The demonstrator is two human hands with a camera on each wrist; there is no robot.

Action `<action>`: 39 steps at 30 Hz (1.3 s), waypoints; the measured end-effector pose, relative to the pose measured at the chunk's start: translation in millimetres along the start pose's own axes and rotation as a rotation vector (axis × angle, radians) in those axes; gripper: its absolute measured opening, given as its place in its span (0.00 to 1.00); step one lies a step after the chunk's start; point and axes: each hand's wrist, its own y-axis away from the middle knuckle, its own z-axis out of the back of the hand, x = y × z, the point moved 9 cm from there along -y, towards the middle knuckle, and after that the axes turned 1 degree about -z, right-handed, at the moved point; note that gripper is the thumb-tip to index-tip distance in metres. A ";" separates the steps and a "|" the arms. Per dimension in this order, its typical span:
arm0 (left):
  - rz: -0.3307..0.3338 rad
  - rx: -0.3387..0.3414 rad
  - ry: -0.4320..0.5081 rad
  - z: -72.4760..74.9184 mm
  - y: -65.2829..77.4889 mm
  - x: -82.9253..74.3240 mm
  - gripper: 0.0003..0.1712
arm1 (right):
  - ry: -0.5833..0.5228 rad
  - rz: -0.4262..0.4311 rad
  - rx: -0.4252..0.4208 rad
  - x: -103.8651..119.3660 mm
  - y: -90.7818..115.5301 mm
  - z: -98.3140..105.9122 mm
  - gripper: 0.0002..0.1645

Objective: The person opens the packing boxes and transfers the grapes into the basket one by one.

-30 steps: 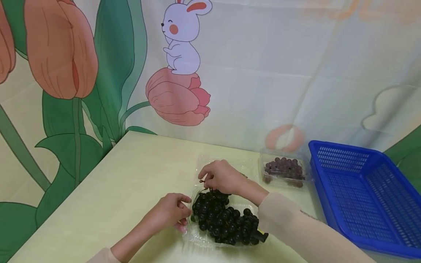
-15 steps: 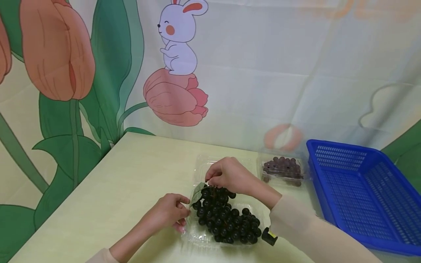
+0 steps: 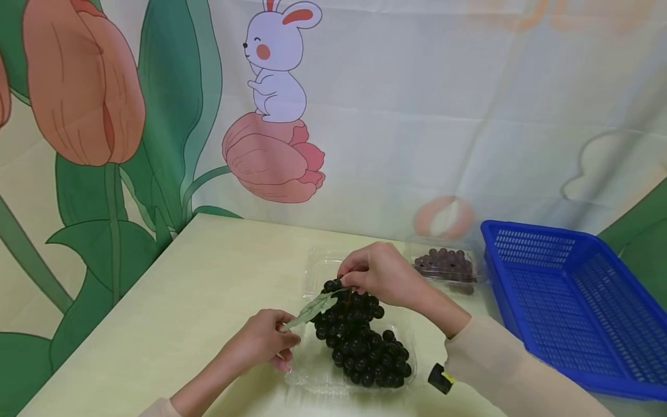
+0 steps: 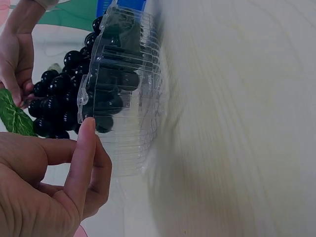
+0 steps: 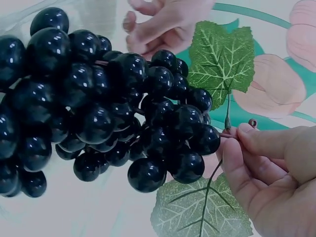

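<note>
In the head view my right hand (image 3: 383, 275) pinches the stem of a bunch of black grapes (image 3: 359, 347). The stem (image 5: 228, 135) sits between thumb and forefinger in the right wrist view, and two veined green leaves (image 5: 222, 61) hang off it. The grapes' stem end is raised. The rest lies over an open clear plastic container (image 4: 126, 89). My left hand (image 3: 266, 339) holds the container's left edge, thumb and fingers curled at its rim (image 4: 83, 98). One leaf reaches across toward the left fingers.
A second clear container of reddish-purple grapes (image 3: 445, 265) stands at the back right, beside a blue plastic basket (image 3: 563, 301). A black device with a yellow mark (image 3: 440, 379) shows by the right sleeve. A printed cloth (image 3: 391, 127) hangs behind the pale table (image 3: 224, 260).
My right hand has moved right and slightly up with the stem, lifting that end of the grapes and swinging a leaf out leftward. My left hand stays at the container's edge.
</note>
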 end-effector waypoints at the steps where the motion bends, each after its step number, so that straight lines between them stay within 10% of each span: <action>1: -0.001 0.002 0.000 -0.1 0.1 0.0 0.26 | -0.001 -0.004 -0.005 0.6 1.9 3.0 0.05; 39: -0.003 -0.019 -0.031 0.4 -1.4 1.0 0.26 | -0.118 -0.050 -0.247 16.6 42.8 91.3 0.06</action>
